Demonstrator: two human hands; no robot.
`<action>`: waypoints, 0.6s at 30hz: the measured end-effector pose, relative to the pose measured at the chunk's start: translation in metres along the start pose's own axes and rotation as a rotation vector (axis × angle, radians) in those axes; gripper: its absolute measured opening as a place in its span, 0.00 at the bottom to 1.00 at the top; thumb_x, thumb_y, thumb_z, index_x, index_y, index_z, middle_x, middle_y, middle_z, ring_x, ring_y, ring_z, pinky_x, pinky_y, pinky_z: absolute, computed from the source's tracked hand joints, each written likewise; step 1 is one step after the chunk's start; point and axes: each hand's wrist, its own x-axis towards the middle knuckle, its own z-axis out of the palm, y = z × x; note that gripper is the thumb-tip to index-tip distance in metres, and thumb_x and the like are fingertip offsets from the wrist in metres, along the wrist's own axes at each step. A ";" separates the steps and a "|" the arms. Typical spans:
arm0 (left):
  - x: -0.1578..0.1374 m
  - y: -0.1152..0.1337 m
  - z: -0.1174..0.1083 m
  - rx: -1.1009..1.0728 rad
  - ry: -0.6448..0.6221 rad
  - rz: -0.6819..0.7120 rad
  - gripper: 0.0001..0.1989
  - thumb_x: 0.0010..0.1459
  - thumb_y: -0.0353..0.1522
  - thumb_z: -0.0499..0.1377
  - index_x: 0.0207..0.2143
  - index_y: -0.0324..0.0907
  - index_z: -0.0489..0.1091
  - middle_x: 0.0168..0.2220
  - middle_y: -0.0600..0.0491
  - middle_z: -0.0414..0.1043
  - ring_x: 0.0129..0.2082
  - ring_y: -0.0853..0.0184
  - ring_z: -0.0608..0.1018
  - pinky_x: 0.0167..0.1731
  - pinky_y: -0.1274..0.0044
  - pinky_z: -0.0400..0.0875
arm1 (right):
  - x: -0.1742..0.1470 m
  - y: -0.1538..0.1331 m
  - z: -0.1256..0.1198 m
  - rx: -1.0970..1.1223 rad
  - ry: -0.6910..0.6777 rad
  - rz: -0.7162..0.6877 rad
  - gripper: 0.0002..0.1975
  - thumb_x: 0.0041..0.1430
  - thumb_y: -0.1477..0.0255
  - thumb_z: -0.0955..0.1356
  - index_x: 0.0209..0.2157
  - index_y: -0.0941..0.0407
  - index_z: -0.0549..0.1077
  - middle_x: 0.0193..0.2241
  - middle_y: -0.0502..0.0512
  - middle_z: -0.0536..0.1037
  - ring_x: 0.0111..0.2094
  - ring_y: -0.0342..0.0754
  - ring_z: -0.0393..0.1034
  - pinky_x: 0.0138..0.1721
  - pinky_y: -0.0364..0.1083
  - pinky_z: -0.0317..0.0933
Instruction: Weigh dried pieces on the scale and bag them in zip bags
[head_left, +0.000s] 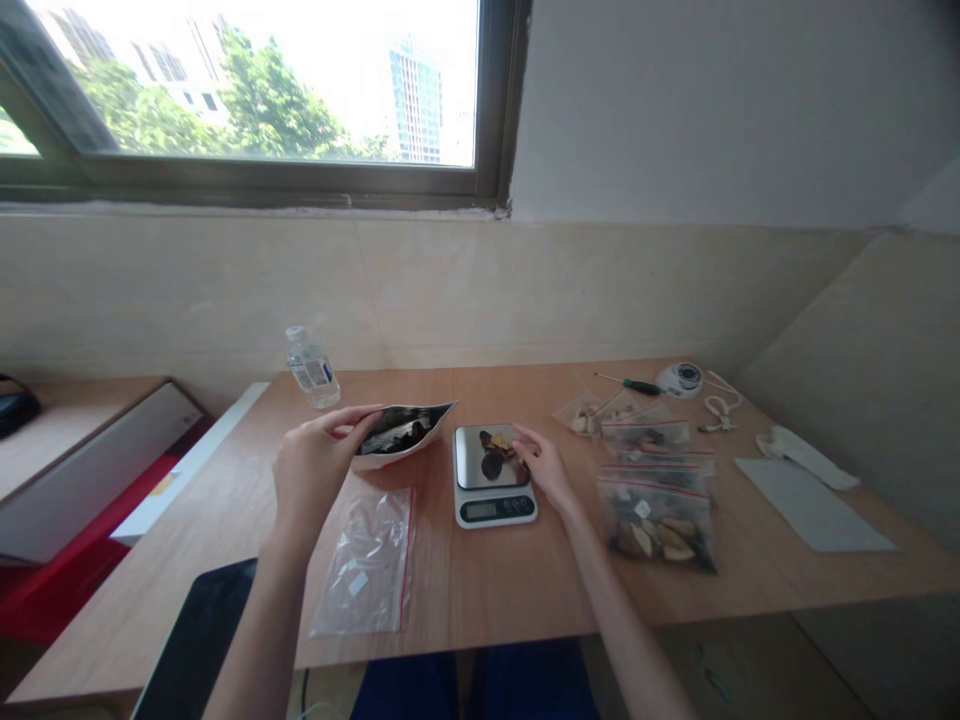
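Scale display (486,509) reading too small to make out, water bottle (311,367) label blurring, dark tablet (196,640) running off the lower edge, black object (15,405) being cut off at far left, pouch (401,432) contents staying indistinct
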 end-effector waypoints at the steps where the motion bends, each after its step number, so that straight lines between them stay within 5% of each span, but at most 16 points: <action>1: -0.001 0.000 0.000 -0.006 0.002 0.004 0.15 0.51 0.49 0.57 0.36 0.57 0.77 0.24 0.58 0.77 0.29 0.63 0.78 0.23 0.77 0.61 | -0.002 0.001 -0.001 0.005 0.018 -0.003 0.26 0.49 0.62 0.67 0.48 0.62 0.71 0.32 0.58 0.78 0.21 0.43 0.66 0.24 0.42 0.61; 6: -0.004 0.001 0.003 -0.039 0.040 0.012 0.15 0.51 0.49 0.56 0.35 0.55 0.77 0.25 0.57 0.76 0.29 0.64 0.78 0.24 0.77 0.62 | -0.008 0.007 0.009 -0.074 0.115 -0.052 0.21 0.54 0.59 0.64 0.43 0.60 0.73 0.25 0.55 0.76 0.23 0.46 0.68 0.23 0.43 0.62; 11: -0.003 0.007 0.007 -0.114 0.149 0.122 0.15 0.54 0.44 0.56 0.42 0.52 0.74 0.42 0.56 0.74 0.33 0.68 0.78 0.30 0.78 0.67 | -0.016 0.001 0.023 -0.256 0.232 -0.220 0.18 0.59 0.63 0.60 0.43 0.59 0.71 0.41 0.63 0.75 0.40 0.51 0.70 0.41 0.50 0.64; 18: -0.009 0.005 0.005 -0.165 0.026 0.124 0.15 0.55 0.43 0.54 0.39 0.46 0.74 0.41 0.53 0.75 0.31 0.67 0.78 0.32 0.78 0.70 | -0.070 -0.062 0.024 -0.269 0.271 -0.395 0.13 0.62 0.72 0.57 0.43 0.57 0.70 0.41 0.60 0.73 0.45 0.49 0.67 0.48 0.50 0.61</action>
